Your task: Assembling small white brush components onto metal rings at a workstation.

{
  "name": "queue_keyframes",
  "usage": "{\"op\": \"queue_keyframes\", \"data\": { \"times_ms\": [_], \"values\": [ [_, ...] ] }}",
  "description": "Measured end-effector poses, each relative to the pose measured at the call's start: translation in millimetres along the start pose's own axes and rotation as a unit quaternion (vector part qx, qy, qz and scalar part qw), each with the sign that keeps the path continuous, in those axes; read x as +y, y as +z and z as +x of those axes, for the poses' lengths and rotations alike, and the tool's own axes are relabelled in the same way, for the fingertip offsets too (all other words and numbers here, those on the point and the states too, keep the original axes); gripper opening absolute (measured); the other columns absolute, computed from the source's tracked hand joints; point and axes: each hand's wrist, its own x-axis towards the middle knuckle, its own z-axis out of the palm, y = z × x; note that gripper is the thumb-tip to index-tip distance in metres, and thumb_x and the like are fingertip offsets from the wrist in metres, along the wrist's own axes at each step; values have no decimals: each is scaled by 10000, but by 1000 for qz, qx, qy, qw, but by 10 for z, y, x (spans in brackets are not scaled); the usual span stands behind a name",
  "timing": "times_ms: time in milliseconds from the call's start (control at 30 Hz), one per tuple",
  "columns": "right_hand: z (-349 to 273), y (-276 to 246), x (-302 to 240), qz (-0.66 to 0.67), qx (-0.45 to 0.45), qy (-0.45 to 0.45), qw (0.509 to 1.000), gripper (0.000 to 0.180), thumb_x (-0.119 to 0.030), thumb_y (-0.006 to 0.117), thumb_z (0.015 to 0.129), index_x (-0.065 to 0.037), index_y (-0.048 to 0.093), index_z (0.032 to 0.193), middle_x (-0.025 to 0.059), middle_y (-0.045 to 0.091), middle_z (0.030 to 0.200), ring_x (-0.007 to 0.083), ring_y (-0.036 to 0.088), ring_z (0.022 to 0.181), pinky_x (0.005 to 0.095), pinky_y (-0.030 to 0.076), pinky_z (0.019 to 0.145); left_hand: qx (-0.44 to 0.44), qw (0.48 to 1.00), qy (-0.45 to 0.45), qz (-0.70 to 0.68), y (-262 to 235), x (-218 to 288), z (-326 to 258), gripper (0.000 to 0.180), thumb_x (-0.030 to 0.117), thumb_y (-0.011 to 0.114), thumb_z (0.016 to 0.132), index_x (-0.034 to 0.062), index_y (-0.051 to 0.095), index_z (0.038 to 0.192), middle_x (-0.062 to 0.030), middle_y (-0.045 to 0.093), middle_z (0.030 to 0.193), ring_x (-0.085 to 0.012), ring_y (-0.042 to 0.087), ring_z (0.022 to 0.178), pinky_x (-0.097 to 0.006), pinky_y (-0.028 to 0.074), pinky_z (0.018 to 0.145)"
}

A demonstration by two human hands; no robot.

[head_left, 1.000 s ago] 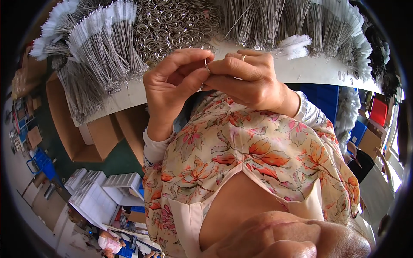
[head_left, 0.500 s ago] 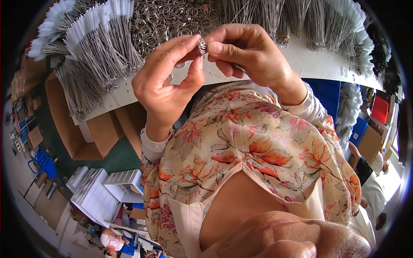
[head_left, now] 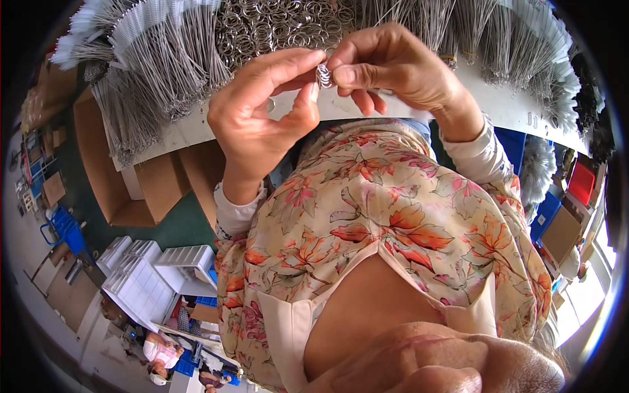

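A small stack of shiny metal rings [head_left: 324, 76] is pinched between my two hands, over the near edge of the table. My left hand [head_left: 255, 111] grips it from the left between thumb and fingertips. From the other side, the thumb and index finger of my right hand [head_left: 403, 69] close on the same rings, while its lower fingers curl loosely. Behind my hands spreads a heap of loose metal rings [head_left: 282, 26]. Bundles of wire-stemmed brushes [head_left: 164, 59] with pale bristles lie left of the heap, and more brushes [head_left: 524, 56] lie to its right.
The white table [head_left: 190, 134] curves across in front of me. Open cardboard boxes [head_left: 124, 183] stand below its left side, with white plastic crates [head_left: 141, 281] further off. A red bin [head_left: 580, 183] is at the right. Another person [head_left: 162, 352] is in the background, lower left.
The whole view has shifted a little, and my hands appear slightly further right. Both keep their pinch on the rings. A person at the far right has mostly left view.
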Motion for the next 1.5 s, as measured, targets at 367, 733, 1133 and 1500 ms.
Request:
{"op": "queue_keyframes", "data": {
  "times_ms": [367,733,1133,1500],
  "values": [
    [-18,94,39,-91,49,-49,993,113,-123,629,855,-16,644,886,8,596,691,32,500,499,166,355,414,34,999,-9,0,6,-34,-85,283,-122,641,703,-40,646,973,-137,645,960,-163,650,821,-251,559,713],
    [-64,181,162,-146,53,-73,985,135,-146,669,816,-36,666,893,6,601,683,46,518,530,187,398,463,28,970,-148,-193,-46,-128,-111,216,-65,589,784,-95,616,997,-162,649,950,-146,636,813,-264,544,747],
    [-77,262,206,-480,209,-342,781,177,-7,634,777,-34,610,950,75,628,740,185,630,623,270,504,535,47,932,-214,-290,24,-233,-145,216,-84,549,810,-106,599,1019,-171,637,966,-194,641,846,-295,560,769],
    [-61,232,254,-356,189,-248,881,115,25,613,757,-35,627,855,91,634,741,210,642,676,293,509,578,-26,985,-120,-119,-32,-198,-115,234,-75,605,787,-96,605,1020,-140,633,982,-144,629,853,-247,536,745]
  ]
}}
